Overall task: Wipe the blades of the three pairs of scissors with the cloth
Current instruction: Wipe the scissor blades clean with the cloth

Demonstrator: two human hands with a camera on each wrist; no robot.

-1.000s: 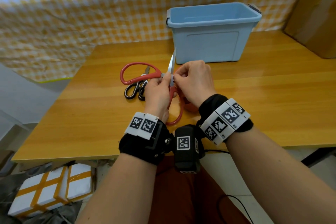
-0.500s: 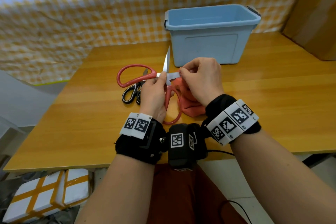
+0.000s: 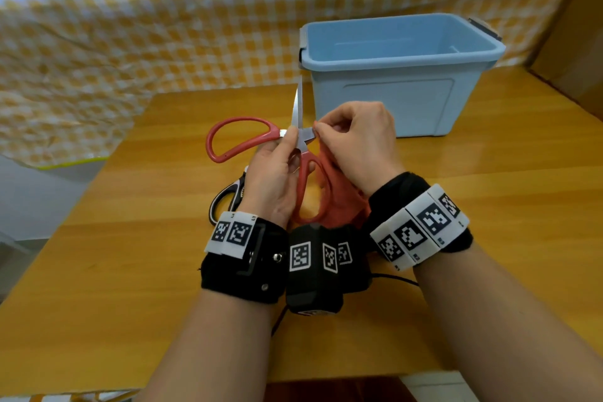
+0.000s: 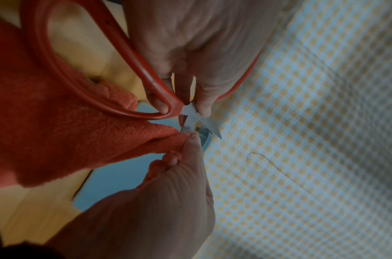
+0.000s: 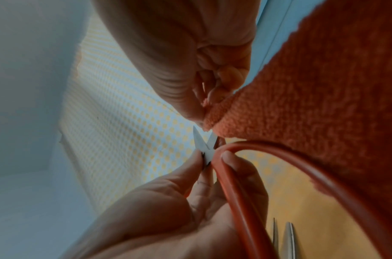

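Behind red scissors [image 3: 257, 140], blue bin [image 3: 398, 75].

wall: checked yellow-white cloth [image 3: 163, 10] | furniture: wooden table [image 3: 130, 271]

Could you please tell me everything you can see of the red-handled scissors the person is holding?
The red scissors have two large red loop handles, plastic by the look, and short shiny metal blades. They are spread wide open, one blade pointing up and away, the other pointing right. They are held above the wooden table, in front of the blue bin. The left hand pinches them at the pivot. The right hand presses the orange cloth onto the right-pointing blade.
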